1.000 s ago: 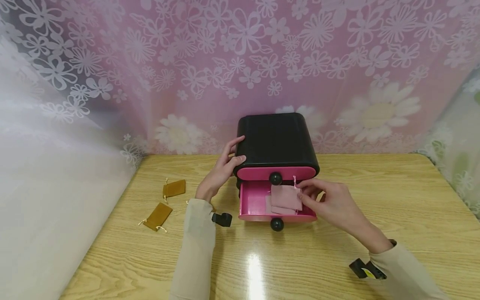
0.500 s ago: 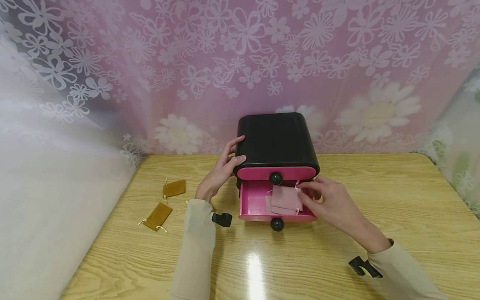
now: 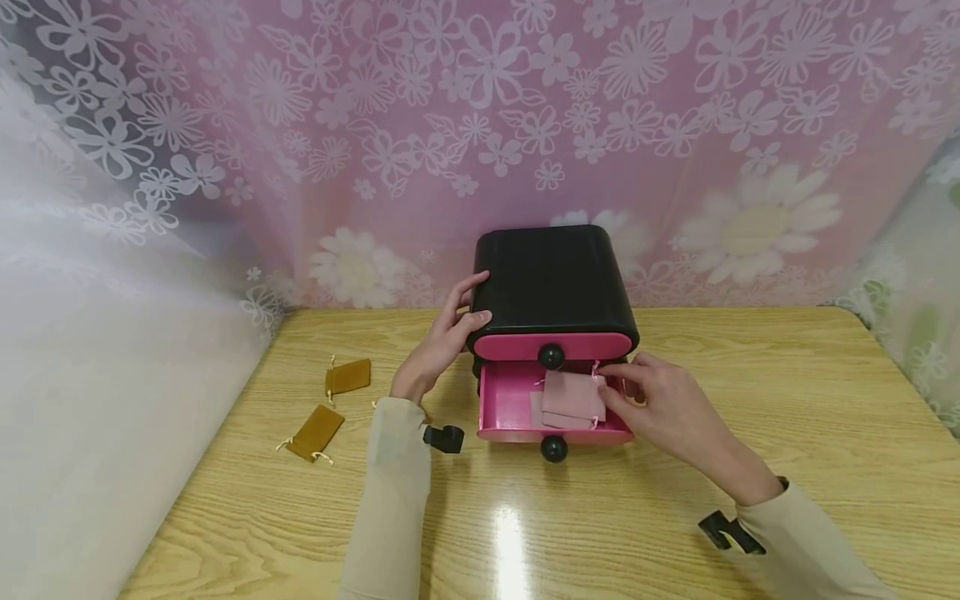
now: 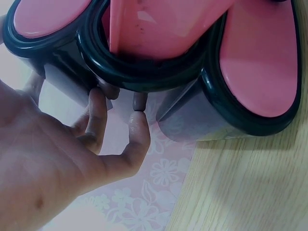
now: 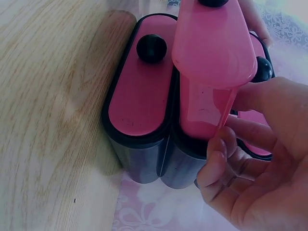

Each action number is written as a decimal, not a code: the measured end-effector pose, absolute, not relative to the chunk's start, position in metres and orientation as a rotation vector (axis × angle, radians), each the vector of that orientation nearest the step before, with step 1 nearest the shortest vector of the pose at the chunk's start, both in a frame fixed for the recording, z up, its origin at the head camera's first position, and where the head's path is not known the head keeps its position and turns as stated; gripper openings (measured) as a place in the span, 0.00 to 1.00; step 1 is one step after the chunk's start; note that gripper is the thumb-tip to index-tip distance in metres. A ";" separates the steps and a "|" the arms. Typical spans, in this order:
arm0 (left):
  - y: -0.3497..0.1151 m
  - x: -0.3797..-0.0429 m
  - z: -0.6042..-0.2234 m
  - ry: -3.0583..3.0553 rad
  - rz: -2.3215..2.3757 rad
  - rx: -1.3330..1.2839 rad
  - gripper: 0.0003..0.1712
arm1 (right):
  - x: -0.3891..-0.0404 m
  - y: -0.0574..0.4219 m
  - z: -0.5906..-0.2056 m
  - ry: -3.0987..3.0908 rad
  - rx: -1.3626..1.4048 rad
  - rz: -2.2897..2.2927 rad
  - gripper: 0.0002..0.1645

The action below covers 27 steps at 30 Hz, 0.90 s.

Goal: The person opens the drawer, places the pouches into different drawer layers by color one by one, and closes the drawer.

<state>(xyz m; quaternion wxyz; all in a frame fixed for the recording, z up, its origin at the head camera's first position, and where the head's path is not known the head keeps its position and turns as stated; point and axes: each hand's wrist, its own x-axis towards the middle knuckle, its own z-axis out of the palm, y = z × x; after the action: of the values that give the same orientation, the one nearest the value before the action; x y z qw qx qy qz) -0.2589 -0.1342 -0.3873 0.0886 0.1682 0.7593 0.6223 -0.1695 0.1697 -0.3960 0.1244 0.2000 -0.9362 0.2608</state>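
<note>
A black chest with pink drawer fronts, a drawer unit (image 3: 551,279), stands on the table. My left hand (image 3: 442,333) grips its left side, thumb and a finger at the top unit's edge; the left wrist view shows the hand's other fingers (image 4: 139,134) bent against the black casing. A lower pink drawer (image 3: 502,400) is pulled out, with pink drawstring pouches (image 3: 573,396) stacked inside. At the upper pouch's right edge, by its string, my right hand (image 3: 667,404) holds thumb and forefinger. In the right wrist view the drawer wall hides these fingertips.
Two brown drawstring pouches lie left of the unit, one farther back (image 3: 348,377) and one nearer (image 3: 317,432). Round black knobs (image 3: 554,449) stick out from the drawer fronts. A flowered curtain (image 3: 420,150) hangs behind the wooden table (image 3: 600,533).
The upper pink pouch and its string have shifted slightly right and down in the drawer, with a small movement of my right fingers. My left hand has stayed in place.
</note>
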 end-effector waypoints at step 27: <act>-0.134 -0.258 -0.386 2.267 1.842 0.488 0.32 | -0.159 0.184 -0.400 -2.503 0.701 0.845 0.15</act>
<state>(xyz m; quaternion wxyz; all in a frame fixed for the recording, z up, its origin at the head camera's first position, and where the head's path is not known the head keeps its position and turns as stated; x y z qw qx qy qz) -0.2576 -0.1343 -0.3855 0.0897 0.1641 0.7624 0.6195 -0.1589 0.1844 -0.3999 0.2028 0.2512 -0.8967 0.3028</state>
